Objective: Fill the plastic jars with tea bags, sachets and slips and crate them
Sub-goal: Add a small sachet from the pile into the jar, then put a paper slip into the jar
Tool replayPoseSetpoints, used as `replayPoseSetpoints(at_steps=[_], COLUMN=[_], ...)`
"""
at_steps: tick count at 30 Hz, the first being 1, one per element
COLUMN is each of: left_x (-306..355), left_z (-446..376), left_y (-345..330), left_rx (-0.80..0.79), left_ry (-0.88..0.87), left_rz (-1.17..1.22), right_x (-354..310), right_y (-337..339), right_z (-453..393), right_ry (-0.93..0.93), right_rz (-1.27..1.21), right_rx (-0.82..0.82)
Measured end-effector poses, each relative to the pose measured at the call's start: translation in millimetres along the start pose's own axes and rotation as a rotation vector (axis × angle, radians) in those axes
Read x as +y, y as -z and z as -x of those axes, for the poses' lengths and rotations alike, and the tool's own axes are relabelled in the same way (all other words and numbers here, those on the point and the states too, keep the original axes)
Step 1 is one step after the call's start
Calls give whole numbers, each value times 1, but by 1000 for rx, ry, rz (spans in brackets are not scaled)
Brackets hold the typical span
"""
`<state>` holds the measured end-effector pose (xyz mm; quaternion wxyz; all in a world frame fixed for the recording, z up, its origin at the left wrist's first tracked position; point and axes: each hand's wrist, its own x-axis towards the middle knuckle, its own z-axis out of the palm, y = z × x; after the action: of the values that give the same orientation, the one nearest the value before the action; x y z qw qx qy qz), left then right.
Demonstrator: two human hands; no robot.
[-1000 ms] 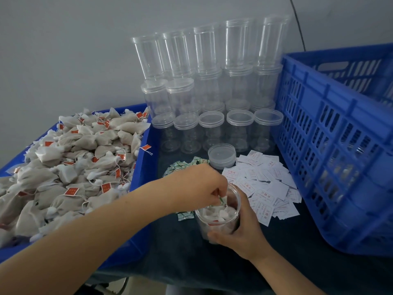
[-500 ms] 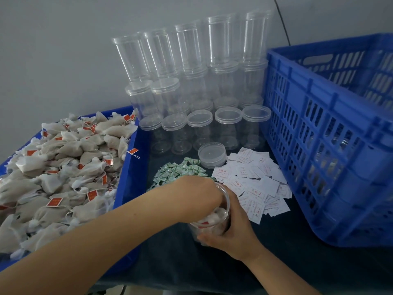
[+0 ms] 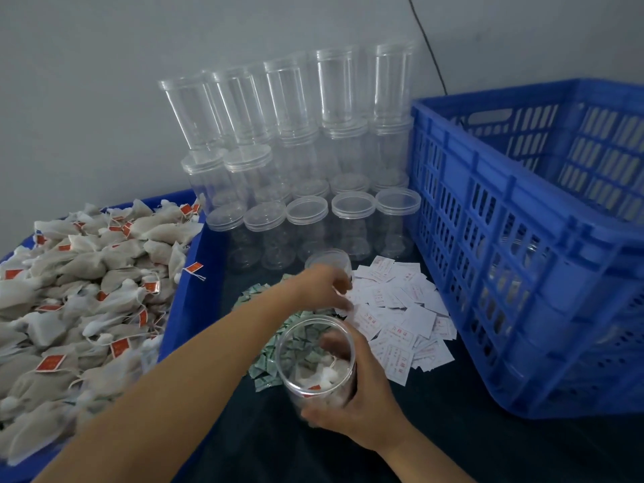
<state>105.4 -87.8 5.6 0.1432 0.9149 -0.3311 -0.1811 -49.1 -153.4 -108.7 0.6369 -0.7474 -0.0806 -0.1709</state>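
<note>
The right hand (image 3: 362, 402) grips a clear, lidless plastic jar (image 3: 319, 360) near the table's front edge, pale tea bags (image 3: 324, 378) with a red tag heaped in its lower half; the left hand (image 3: 324, 287) hovers over the white slips (image 3: 400, 318), fingers curled, pinching one slip's edge, though blur makes that uncertain; the slips carry red print, too small to read; green sachets (image 3: 278, 350) lie beside them; a blue crate (image 3: 522, 238) stands to the right.

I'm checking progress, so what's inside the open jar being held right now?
The jar, gripped by the right hand, holds several tea bags, one red tag showing. Whether a sachet or slip lies among them cannot be seen through the blur and fingers.
</note>
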Motion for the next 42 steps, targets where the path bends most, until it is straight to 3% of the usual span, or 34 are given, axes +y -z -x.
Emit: replayPoseSetpoints(at_steps=[5,20,42], left_x=[-10,-14,-14], left_z=[-20,-30,-9], left_y=[-30,-40,-1], left_rx=[-66,-21,118], left_ry=[-42,-100,-108], left_rz=[-15,-11,-59], right_x=[1,0,-6], right_y=[-1,2,1], right_z=[0,0,-1], right_ry=[-27,-34,5], right_rz=[54,75,44], right_rx=[43,29,2])
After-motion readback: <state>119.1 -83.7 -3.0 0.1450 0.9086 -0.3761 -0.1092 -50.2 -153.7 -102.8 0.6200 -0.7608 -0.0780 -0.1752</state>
